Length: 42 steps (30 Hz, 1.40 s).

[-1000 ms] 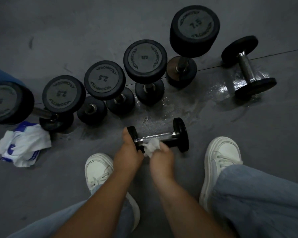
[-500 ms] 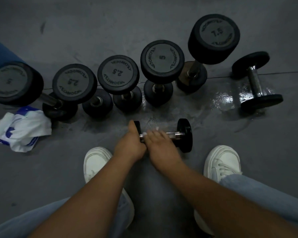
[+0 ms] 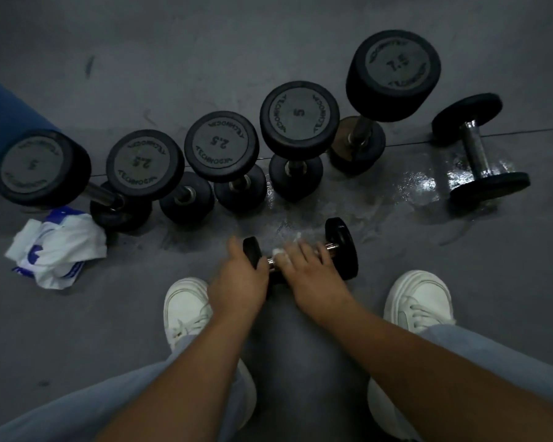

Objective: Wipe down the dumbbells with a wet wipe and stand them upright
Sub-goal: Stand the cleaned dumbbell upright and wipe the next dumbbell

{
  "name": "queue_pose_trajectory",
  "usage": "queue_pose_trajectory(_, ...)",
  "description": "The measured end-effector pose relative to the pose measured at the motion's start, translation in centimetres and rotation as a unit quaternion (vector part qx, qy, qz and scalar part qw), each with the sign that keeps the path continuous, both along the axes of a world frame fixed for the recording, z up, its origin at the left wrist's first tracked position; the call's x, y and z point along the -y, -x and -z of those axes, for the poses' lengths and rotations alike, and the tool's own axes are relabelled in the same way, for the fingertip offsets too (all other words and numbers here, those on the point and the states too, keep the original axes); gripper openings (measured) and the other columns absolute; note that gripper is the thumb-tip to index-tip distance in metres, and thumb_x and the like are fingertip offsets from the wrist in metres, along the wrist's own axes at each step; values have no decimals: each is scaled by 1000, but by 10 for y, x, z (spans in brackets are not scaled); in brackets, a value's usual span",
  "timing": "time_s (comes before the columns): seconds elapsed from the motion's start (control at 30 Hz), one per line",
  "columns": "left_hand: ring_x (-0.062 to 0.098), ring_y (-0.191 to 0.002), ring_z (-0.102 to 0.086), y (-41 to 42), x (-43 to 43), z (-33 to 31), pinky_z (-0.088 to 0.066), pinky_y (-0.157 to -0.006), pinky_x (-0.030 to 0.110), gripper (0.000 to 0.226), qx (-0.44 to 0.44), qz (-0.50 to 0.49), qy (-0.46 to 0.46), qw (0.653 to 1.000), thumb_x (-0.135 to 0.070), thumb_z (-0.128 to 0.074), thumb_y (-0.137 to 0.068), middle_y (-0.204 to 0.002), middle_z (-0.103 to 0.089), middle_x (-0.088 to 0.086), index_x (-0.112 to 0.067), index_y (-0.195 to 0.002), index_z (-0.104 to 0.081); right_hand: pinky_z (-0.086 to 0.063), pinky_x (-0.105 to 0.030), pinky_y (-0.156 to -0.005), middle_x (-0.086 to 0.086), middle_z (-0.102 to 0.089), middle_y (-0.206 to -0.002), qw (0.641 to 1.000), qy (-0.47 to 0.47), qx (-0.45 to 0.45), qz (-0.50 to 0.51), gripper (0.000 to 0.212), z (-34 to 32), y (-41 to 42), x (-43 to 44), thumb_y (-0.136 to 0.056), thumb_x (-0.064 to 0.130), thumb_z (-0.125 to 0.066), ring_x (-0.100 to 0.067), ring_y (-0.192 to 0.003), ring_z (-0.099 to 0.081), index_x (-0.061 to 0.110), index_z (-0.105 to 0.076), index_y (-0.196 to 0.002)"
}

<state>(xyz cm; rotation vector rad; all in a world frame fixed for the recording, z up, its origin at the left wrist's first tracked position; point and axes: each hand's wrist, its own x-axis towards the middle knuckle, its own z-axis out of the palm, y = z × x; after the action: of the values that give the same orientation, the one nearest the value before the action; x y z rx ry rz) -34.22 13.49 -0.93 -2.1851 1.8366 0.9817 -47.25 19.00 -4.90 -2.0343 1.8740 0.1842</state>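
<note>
Under the right fingers (image 3: 307, 254), wet wipe (image 3: 280, 253) presses the dumbbell (image 3: 341, 247).

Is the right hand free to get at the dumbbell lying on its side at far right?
Probably, with a lean: only wet floor lies between the right hand and that lying dumbbell. But it now holds the wipe on the small dumbbell.

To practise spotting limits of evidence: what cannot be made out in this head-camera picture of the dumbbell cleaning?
Head view:
wet wipe: mostly hidden under the right hand; only white scraps show.
small dumbbell: handle's middle covered by that hand, left plate partly by the left hand.
leftmost dumbbell: number too dim to read.
blue object: cut off by the left edge.
</note>
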Motion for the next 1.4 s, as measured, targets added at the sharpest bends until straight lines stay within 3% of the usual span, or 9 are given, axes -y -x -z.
queue_pose_trajectory(0.13, 33, -114, -59, -4, -18, 15, -51, -94, 44, 97, -156, 7, -3, 988, -12, -63, -77, -136, -53, 15, -28, -152, -4, -28, -47, -112, -5, -57, -128, 1000, 12, -9, 26, 57, -3, 15, 14, -83, 22, -22, -26, -128, -46, 17, -51, -132)
queue_pose_trajectory(0.4, 32, -108, -62, -7, 12, 18, -51, -91, 36, 106, -146, 29, -53, 988, -11, -67, -80, -129, -59, 17, -24, -156, 6, -31, -44, -108, -8, -62, -124, 995, 12, -33, 93, 48, -5, -3, 22, -79, 26, -52, -25, -123, -53, 14, -59, -126)
queue_pose_trajectory(0.47, 34, -109, -62, -8, 12, 15, -52, -92, 40, 109, -124, 11, -42, 991, -15, -67, -80, -129, -60, 18, -28, -156, 9, -34, -44, -105, -9, -63, -123, 996, 0, -40, 78, 50, -8, -6, 21, -80, 22, -41, -26, -122, -54, 12, -59, -126)
queue_pose_trajectory(0.6, 38, -104, -64, -3, -12, 7, -46, -79, 34, 90, -92, -11, 21, 995, -26, -63, -89, -119, -66, 19, -36, -156, -4, -35, -44, -103, -1, -62, -124, 999, 18, -6, 40, 53, -8, -2, 23, -81, 24, -28, -20, -121, -54, 20, -57, -126)
queue_pose_trajectory(0.77, 33, -117, -57, -16, 24, 7, -45, -90, 35, 65, -44, 74, -35, 996, -38, -57, -89, -132, -59, 12, -31, -149, -31, -39, -32, -84, -2, -65, -106, 997, -42, 52, 42, 23, -22, 12, 42, -85, 15, -52, -25, -101, -59, 23, -61, -104)
queue_pose_trajectory(0.87, 37, -110, -61, -11, -2, 1, -46, -85, 39, 68, 5, 55, -2, 998, -42, -51, -94, -123, -64, 17, -32, -153, -18, -42, -33, -77, -5, -64, -101, 996, 10, 18, 91, 22, -17, 12, 32, -84, 13, -49, -26, -96, -59, 17, -64, -99)
queue_pose_trajectory(1.0, 37, -102, -64, -9, -27, 8, -48, -78, 37, 84, -41, 12, 20, 999, -37, -57, -92, -120, -65, 16, -31, -154, -2, -44, -44, -95, -14, -63, -116, 993, -19, -30, 112, 54, -5, -30, 6, -80, 19, -26, -30, -109, -59, 6, -66, -115)
queue_pose_trajectory(1.17, 37, -109, -62, -15, -10, 12, -48, -85, 37, 86, -76, 39, -31, 996, -26, -59, -91, -128, -60, 19, -27, -154, 0, -41, -46, -103, -10, -64, -123, 998, 33, 3, 56, 55, 2, -18, -3, -81, 18, -30, -24, -119, -58, 8, -61, -125)
queue_pose_trajectory(1.4, 39, -102, -64, -4, -17, 7, -48, -78, 40, 51, -56, -65, 34, 996, -40, -56, -95, -112, -68, 16, -23, -137, -34, -39, -38, -100, -4, -66, -118, 998, 30, 52, 12, 41, -2, -5, 24, -88, 23, -35, -23, -112, -59, 20, -63, -118)
